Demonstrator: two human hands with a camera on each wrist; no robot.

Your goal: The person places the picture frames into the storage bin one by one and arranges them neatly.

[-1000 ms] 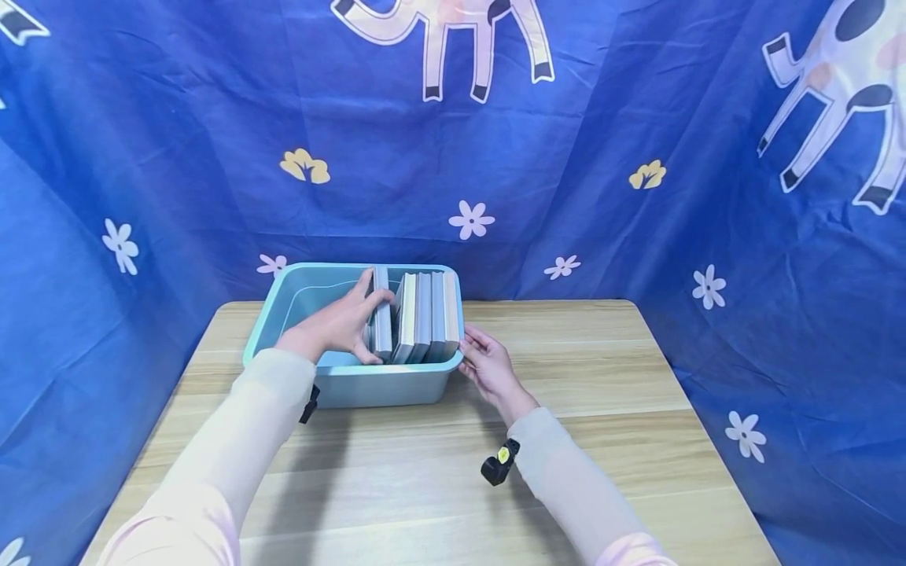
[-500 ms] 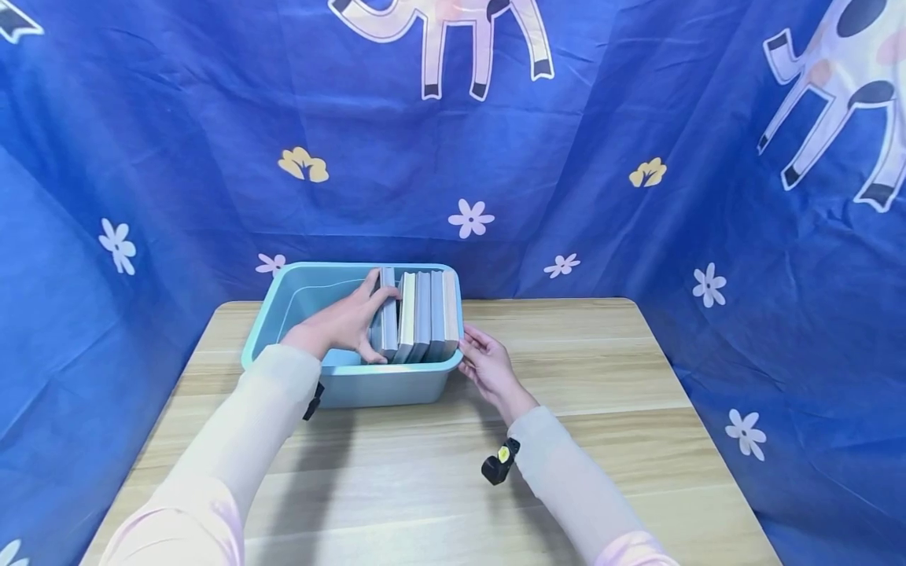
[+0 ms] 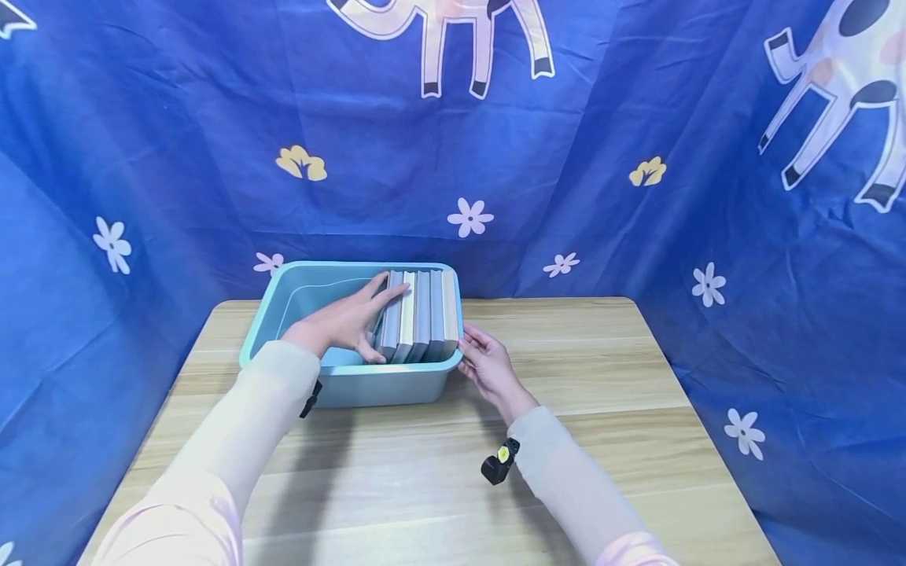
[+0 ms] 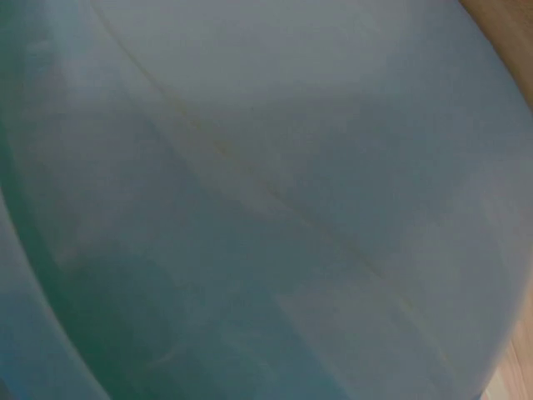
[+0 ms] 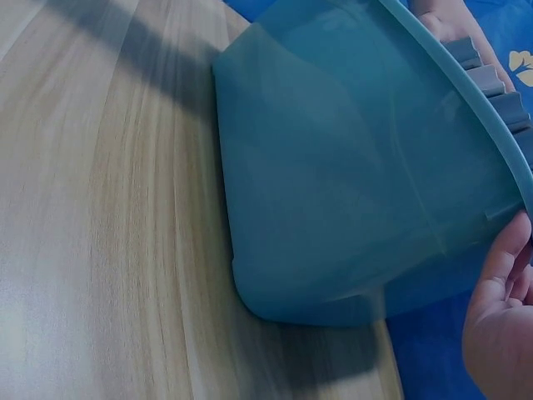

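Observation:
A light-blue plastic bin [image 3: 382,387] stands at the back of the wooden table. Several hardcover books stand on edge in its right half, page edges up. My left hand [image 3: 338,321] reaches into the bin and holds the leftmost grey book [image 3: 392,314], thumb at its near end and fingers stretched toward its far end. That book now sits against a cream-edged book [image 3: 406,314]. At the right front corner of the bin my right hand [image 3: 488,365] pinches the rim, its thumb [image 5: 508,246] on the outer wall in the right wrist view. Only blurred bin wall fills the left wrist view.
Bare wooden tabletop [image 3: 566,377] extends in front and to the right of the bin. A blue printed curtain [image 3: 510,157] hangs close behind the table and along both sides. The left part of the bin shows its inner wall [image 3: 300,295].
My left hand has slid the leftmost book to the right, closing the gap to the other books. My right hand has stayed at the bin's corner.

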